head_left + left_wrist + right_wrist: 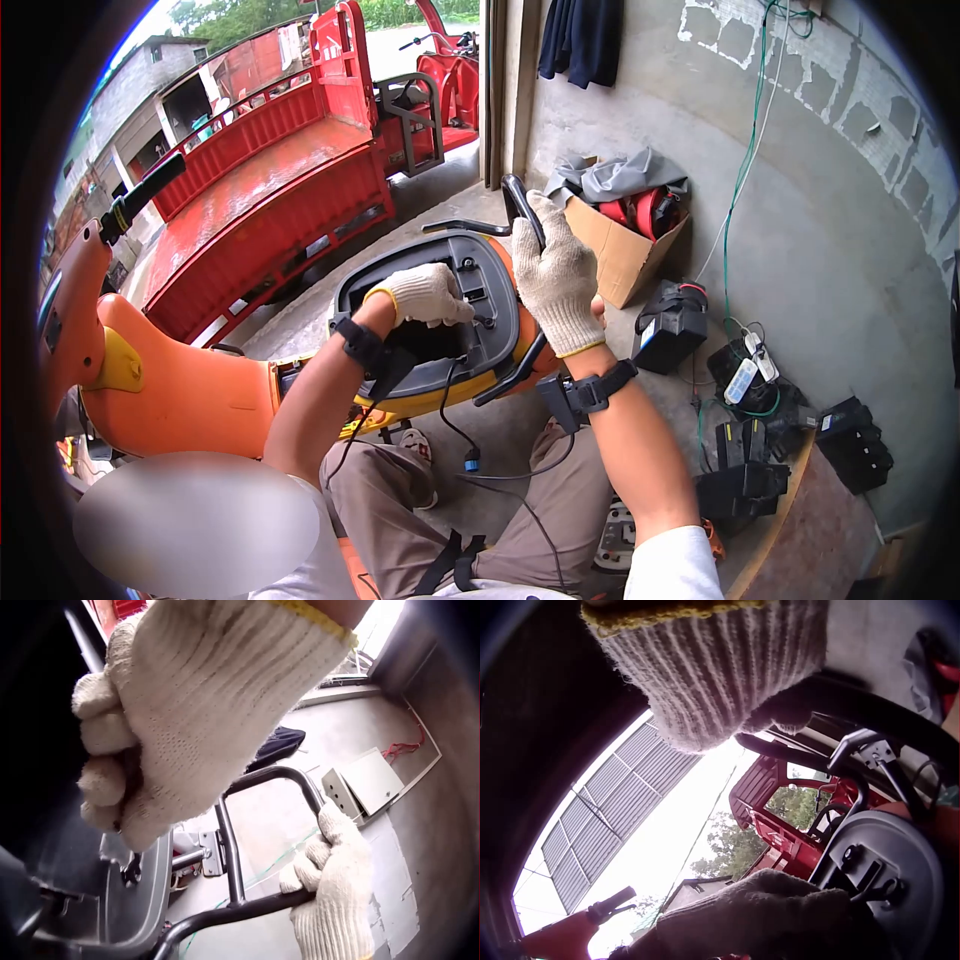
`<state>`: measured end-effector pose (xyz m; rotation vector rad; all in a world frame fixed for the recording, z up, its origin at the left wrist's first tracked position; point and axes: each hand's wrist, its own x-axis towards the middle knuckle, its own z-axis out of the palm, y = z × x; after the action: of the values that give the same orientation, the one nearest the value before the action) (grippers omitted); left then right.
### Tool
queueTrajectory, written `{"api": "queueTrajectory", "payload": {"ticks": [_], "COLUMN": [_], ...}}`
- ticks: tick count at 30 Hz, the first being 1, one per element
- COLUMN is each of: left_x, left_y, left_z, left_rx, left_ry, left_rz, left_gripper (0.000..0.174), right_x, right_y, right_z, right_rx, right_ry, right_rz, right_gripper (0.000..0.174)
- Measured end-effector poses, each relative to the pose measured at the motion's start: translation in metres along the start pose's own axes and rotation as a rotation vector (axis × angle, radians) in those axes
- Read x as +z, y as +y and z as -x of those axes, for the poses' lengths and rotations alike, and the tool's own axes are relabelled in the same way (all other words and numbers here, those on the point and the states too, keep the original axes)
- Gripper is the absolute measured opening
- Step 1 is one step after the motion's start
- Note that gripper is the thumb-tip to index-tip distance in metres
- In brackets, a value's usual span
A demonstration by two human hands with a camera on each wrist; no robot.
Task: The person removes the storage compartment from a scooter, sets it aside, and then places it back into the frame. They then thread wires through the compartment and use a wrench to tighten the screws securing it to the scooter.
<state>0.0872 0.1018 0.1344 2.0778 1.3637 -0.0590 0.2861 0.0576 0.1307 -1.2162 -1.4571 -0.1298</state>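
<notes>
The right hand (555,270), in a white knit glove, grips the upright bar of a black tubular grab rail (518,205) at the rear of an orange scooter (185,390). The left hand (428,293), gloved too, reaches over the black storage tub (480,375) with its fingers curled. Its fingertips are right at a bolt (894,891) on the tub's edge. A slim dark piece (868,895) runs between the fingertips and that bolt; I cannot tell what it is. Another bolt (850,855) sits farther along, beside a slot.
A black cable with a blue connector (472,461) hangs from the tub toward the person's legs. To the right, a cardboard box (610,245) and several black battery-like cases (672,325) stand along the wall. A red cargo tricycle (270,210) stands beyond the doorway.
</notes>
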Motion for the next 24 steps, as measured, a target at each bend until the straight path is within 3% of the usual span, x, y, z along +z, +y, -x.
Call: {"api": "queueTrajectory", "payload": {"ticks": [8, 12, 13, 14, 15, 16, 18, 20, 22, 23, 24], "left_x": [0.0, 0.052, 0.075, 0.082, 0.101, 0.122, 0.127, 0.16, 0.18, 0.174, 0.167], "left_y": [-0.008, -0.011, -0.007, 0.014, 0.021, 0.021, 0.059, 0.063, 0.067, 0.072, 0.073], "left_z": [-0.005, 0.032, 0.034, 0.046, 0.041, 0.027, 0.035, 0.005, -0.017, -0.01, -0.001], "left_rx": [0.005, -0.112, -0.036, -0.168, -0.176, -0.208, -0.298, -0.217, -0.046, -0.045, -0.046], "left_ry": [-0.027, -0.122, 0.019, -0.12, -0.038, -0.027, 0.067, 0.209, 0.242, 0.236, 0.234], "left_rz": [-0.018, 0.463, 0.492, 0.827, 0.85, 1.104, 1.305, 1.509, 1.726, 1.728, 1.73], "left_gripper": [0.038, 0.048, 0.048, 0.043, 0.038, 0.035, 0.032, 0.029, 0.027, 0.025, 0.023], "right_x": [0.0, 0.002, 0.002, 0.002, 0.002, 0.003, 0.003, 0.002, 0.001, 0.003, 0.001], "right_y": [-0.002, 0.0, 0.0, 0.0, 0.001, 0.002, -0.002, -0.003, -0.002, 0.001, -0.001], "right_z": [-0.001, 0.0, 0.0, 0.0, 0.002, 0.001, 0.0, 0.001, 0.001, 0.001, 0.001], "right_rx": [0.041, -0.01, -0.014, -0.014, -0.006, -0.005, 0.035, 0.031, -0.001, -0.065, 0.041], "right_ry": [-0.023, 0.028, 0.033, 0.038, 0.037, 0.035, 0.02, 0.035, 0.029, 0.06, -0.024], "right_rz": [-0.002, -0.072, -0.076, -0.078, -0.069, -0.062, -0.063, -0.059, -0.04, -0.017, -0.05], "right_gripper": [0.032, 0.032, 0.032, 0.032, 0.032, 0.033, 0.033, 0.034, 0.032, 0.032, 0.031]}}
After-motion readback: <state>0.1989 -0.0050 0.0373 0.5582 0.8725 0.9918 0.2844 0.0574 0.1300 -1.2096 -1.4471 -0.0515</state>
